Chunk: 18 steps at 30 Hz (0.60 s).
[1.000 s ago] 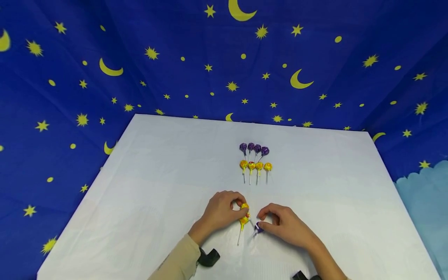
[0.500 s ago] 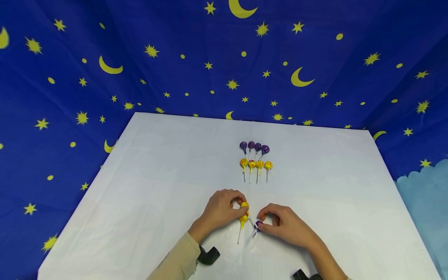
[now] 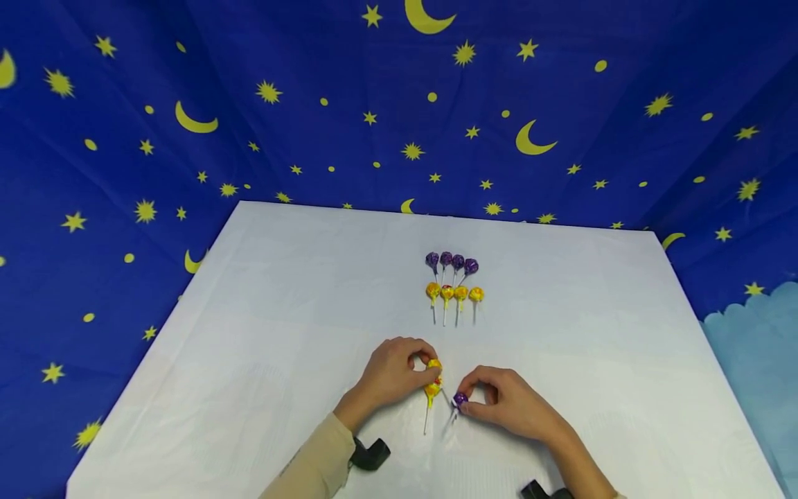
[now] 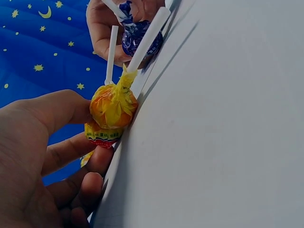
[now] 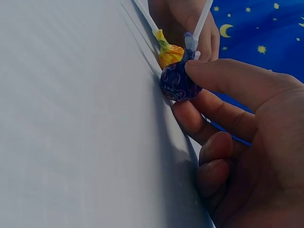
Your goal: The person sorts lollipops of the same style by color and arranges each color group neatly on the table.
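Note:
My left hand (image 3: 395,371) pinches yellow-wrapped lollipops between thumb and fingers, low over the white table. In the left wrist view, one yellow lollipop (image 4: 114,107) is in front and a second white stick (image 4: 111,54) rises behind it. My right hand (image 3: 511,402) holds a purple-wrapped lollipop (image 5: 178,83) by its head, between thumb and fingertips. Its stick points toward the near side of the table. The two hands face each other, with a small gap between the yellow and purple lollipops in the head view.
Farther back on the white table (image 3: 280,291) lies a row of several purple lollipops (image 3: 445,258). Just nearer is a row of several yellow lollipops (image 3: 447,292), sticks toward me. A blue star-and-moon cloth (image 3: 349,138) hangs behind and beside the table.
The purple lollipop has shifted slightly in the right fingertips, and more of its head shows. The left hand and both rows stay nearly still.

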Each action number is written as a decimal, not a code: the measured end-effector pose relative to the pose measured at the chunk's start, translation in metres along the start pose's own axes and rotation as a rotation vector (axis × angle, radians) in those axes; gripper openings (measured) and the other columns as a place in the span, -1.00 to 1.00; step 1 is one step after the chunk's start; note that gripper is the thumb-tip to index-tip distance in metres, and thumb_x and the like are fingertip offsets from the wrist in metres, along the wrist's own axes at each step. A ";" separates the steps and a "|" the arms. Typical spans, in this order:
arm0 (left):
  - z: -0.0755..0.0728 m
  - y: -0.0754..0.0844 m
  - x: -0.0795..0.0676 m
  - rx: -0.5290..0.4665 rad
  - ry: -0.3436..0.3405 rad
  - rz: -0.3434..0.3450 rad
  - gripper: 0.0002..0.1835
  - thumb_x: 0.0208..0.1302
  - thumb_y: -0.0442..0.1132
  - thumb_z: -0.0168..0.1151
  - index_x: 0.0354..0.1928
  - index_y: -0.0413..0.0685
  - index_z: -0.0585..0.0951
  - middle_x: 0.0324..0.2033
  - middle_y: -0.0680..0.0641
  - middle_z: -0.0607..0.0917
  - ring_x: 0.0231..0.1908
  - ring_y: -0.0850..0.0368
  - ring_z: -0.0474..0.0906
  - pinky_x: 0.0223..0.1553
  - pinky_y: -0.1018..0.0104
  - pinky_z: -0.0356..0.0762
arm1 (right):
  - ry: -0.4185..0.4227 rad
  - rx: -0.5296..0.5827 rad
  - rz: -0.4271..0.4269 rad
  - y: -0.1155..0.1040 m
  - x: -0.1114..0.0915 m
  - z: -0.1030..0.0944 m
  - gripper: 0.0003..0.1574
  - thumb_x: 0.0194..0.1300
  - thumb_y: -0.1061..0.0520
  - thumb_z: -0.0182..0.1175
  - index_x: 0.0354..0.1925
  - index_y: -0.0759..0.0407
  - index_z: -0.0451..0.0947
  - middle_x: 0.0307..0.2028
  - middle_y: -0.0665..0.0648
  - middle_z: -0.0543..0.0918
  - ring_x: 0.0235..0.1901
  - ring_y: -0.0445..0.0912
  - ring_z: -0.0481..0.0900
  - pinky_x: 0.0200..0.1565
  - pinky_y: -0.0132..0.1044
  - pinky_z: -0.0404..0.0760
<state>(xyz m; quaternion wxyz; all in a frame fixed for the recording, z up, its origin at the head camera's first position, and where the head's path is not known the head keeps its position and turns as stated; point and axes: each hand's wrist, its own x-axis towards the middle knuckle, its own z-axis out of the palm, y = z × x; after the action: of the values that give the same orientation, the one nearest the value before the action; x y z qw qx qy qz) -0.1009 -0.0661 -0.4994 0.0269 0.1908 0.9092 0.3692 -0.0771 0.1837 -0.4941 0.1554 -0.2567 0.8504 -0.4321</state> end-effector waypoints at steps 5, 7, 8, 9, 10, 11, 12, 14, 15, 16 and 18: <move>0.001 0.000 -0.001 -0.019 -0.002 0.005 -0.86 0.14 0.07 0.32 -0.29 0.30 0.66 -0.45 0.28 0.58 -0.53 0.35 0.36 -0.41 0.36 0.33 | 0.004 0.016 0.021 0.000 -0.001 0.000 -0.78 0.10 -0.18 0.39 -0.25 -0.28 0.62 -0.62 -0.10 0.47 -0.69 -0.29 0.30 -0.60 -0.39 0.33; 0.001 0.000 -0.001 -0.023 -0.003 0.007 -0.85 0.14 0.07 0.32 -0.28 0.29 0.66 -0.45 0.28 0.58 -0.53 0.35 0.36 -0.42 0.36 0.33 | 0.005 0.018 0.040 -0.001 -0.001 0.001 -0.77 0.09 -0.15 0.41 -0.25 -0.28 0.62 -0.65 -0.10 0.44 -0.69 -0.30 0.28 -0.61 -0.40 0.32; 0.002 0.000 -0.001 -0.023 -0.004 0.006 -0.85 0.14 0.08 0.32 -0.28 0.29 0.67 -0.45 0.28 0.58 -0.53 0.35 0.36 -0.41 0.37 0.33 | 0.007 0.022 0.049 -0.001 -0.002 0.001 -0.77 0.08 -0.12 0.43 -0.25 -0.26 0.63 -0.66 -0.09 0.43 -0.69 -0.31 0.28 -0.61 -0.41 0.31; 0.001 0.000 -0.001 -0.024 -0.005 0.006 -0.85 0.14 0.08 0.32 -0.28 0.29 0.67 -0.45 0.28 0.58 -0.53 0.35 0.36 -0.41 0.36 0.32 | 0.009 0.022 0.055 -0.002 -0.002 0.001 -0.77 0.08 -0.09 0.44 -0.25 -0.25 0.63 -0.67 -0.09 0.43 -0.70 -0.31 0.27 -0.61 -0.41 0.30; 0.001 0.000 -0.001 -0.026 -0.005 0.005 -0.85 0.14 0.07 0.32 -0.28 0.28 0.67 -0.45 0.28 0.58 -0.53 0.35 0.36 -0.41 0.36 0.32 | 0.009 0.027 0.059 -0.004 -0.002 0.001 -0.77 0.08 -0.05 0.44 -0.25 -0.23 0.63 -0.66 -0.07 0.43 -0.70 -0.31 0.26 -0.61 -0.41 0.30; 0.001 0.000 -0.001 -0.029 -0.005 0.004 -0.85 0.14 0.07 0.32 -0.28 0.29 0.67 -0.46 0.28 0.58 -0.53 0.35 0.36 -0.40 0.36 0.32 | 0.009 0.034 0.061 -0.006 -0.002 0.001 -0.77 0.08 -0.01 0.45 -0.25 -0.19 0.64 -0.67 -0.05 0.43 -0.70 -0.30 0.25 -0.62 -0.41 0.29; 0.001 0.000 0.000 -0.031 -0.007 0.002 -0.85 0.14 0.07 0.33 -0.28 0.29 0.67 -0.46 0.29 0.58 -0.53 0.35 0.36 -0.39 0.36 0.32 | 0.008 0.044 0.061 -0.010 -0.002 0.000 -0.77 0.07 0.02 0.45 -0.25 -0.16 0.65 -0.67 -0.03 0.43 -0.70 -0.29 0.24 -0.62 -0.41 0.29; 0.000 0.000 0.000 -0.038 -0.010 -0.001 -0.86 0.13 0.07 0.33 -0.28 0.30 0.67 -0.46 0.31 0.58 -0.52 0.34 0.36 -0.38 0.35 0.32 | 0.005 0.065 0.059 -0.018 -0.001 -0.003 -0.77 0.07 0.08 0.45 -0.26 -0.10 0.66 -0.68 0.01 0.43 -0.70 -0.29 0.23 -0.61 -0.41 0.28; 0.000 0.001 0.000 -0.041 -0.012 -0.003 -0.86 0.13 0.06 0.34 -0.28 0.30 0.68 -0.46 0.32 0.58 -0.52 0.34 0.37 -0.38 0.35 0.32 | 0.003 0.073 0.057 -0.023 -0.001 -0.005 -0.78 0.07 0.09 0.45 -0.26 -0.07 0.66 -0.68 0.02 0.43 -0.70 -0.29 0.23 -0.61 -0.42 0.28; -0.001 0.001 0.000 -0.045 -0.014 -0.007 -0.86 0.13 0.06 0.34 -0.28 0.30 0.68 -0.45 0.32 0.58 -0.52 0.34 0.37 -0.37 0.35 0.32 | 0.001 0.081 0.055 -0.027 -0.001 -0.006 -0.78 0.07 0.10 0.45 -0.26 -0.05 0.66 -0.68 0.03 0.43 -0.70 -0.28 0.23 -0.60 -0.42 0.29; -0.002 0.002 0.000 -0.047 -0.021 -0.015 -0.86 0.13 0.07 0.33 -0.27 0.31 0.68 -0.45 0.33 0.58 -0.51 0.33 0.37 -0.36 0.34 0.32 | 0.000 0.083 0.051 -0.035 -0.001 -0.009 -0.79 0.07 0.11 0.45 -0.27 -0.04 0.66 -0.68 0.03 0.42 -0.70 -0.30 0.23 -0.59 -0.43 0.29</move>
<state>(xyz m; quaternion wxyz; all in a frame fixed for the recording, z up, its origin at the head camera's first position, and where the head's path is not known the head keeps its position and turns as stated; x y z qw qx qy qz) -0.1008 -0.0660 -0.4971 0.0438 0.1873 0.9012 0.3884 -0.0705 0.1734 -0.4605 0.1771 -0.2282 0.8381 -0.4628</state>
